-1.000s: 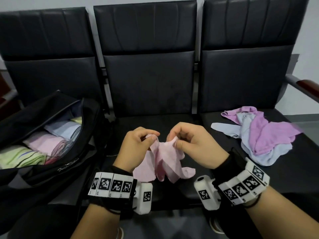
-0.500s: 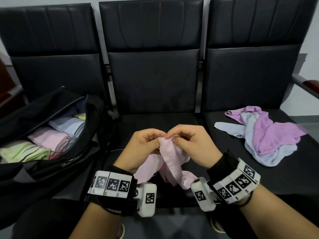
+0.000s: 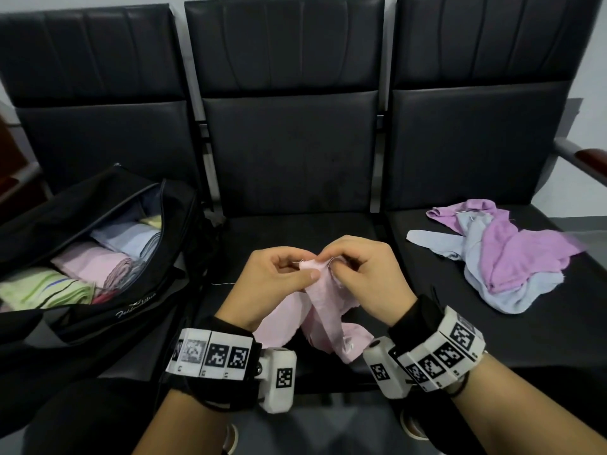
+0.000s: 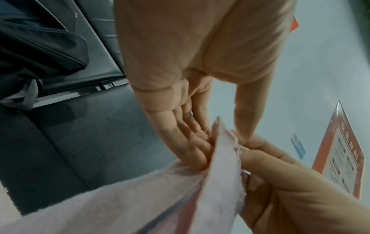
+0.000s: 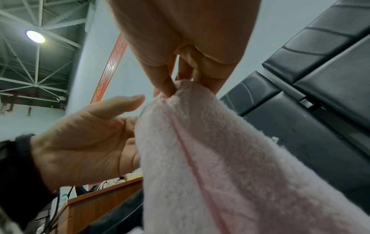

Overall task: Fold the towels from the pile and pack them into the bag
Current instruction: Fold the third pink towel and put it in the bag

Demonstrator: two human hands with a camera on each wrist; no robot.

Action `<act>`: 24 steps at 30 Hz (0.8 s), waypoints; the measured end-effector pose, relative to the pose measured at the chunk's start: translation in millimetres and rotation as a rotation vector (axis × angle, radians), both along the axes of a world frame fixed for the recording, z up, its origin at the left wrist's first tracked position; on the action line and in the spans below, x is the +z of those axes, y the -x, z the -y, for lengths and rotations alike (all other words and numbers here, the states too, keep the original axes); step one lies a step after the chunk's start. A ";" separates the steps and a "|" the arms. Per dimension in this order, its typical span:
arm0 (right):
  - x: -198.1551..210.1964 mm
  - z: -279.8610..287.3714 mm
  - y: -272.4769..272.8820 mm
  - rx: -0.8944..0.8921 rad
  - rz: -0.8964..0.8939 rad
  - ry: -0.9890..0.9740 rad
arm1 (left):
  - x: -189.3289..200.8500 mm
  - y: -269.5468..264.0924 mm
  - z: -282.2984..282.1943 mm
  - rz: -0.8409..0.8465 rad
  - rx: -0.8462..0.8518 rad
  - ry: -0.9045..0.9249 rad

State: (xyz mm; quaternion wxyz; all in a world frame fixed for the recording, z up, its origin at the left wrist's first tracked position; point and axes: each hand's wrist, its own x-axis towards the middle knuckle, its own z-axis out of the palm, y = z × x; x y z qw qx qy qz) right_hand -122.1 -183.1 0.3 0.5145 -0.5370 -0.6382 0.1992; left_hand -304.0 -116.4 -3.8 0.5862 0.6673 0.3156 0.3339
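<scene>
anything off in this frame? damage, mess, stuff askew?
One oddity: the pale pink terry towel, pinched at its top edge by the left hand and right hand, has a frayed edge with loose threads. The crumpled purple and light blue towels on the right seat are just the unfolded pile.

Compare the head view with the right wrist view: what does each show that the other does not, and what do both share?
Only the head view shows the open black bag with folded towels inside on the left seat, and the pile of purple and light blue towels on the right seat.

Only the right wrist view shows the ceiling lamp, roof trusses and an orange banner.

Both show the pink towel, pinched at its top edge by the left hand and right hand, and the black seats.
</scene>
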 end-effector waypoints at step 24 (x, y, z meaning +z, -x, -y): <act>-55.4 -14.9 -35.7 0.216 1.008 0.495 | 36.1 36.3 -17.2 0.022 0.499 -0.386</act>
